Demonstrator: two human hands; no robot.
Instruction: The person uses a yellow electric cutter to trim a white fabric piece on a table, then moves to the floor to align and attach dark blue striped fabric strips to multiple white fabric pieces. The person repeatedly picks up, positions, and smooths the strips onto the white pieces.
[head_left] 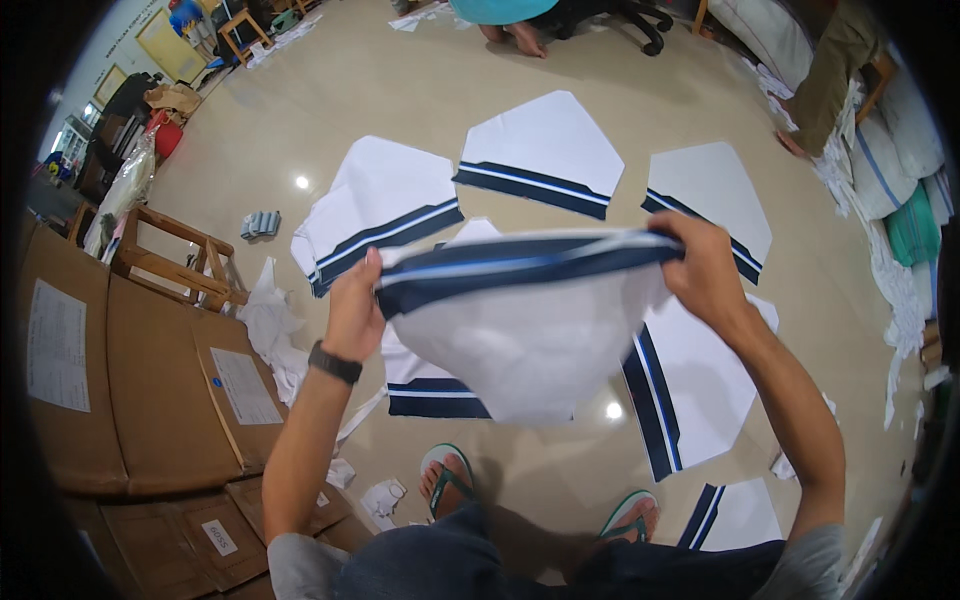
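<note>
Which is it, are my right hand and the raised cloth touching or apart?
Touching. The head view shows the right hand gripping the raised cloth at its upper right corner.

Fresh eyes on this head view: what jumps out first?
Likely the white fabric panel with a navy striped band, stretched mid-picture between the left hand and right hand. Next, similar white pieces spread on the shiny floor around and beneath it. Then the brown cardboard boxes along the lower left.
</note>
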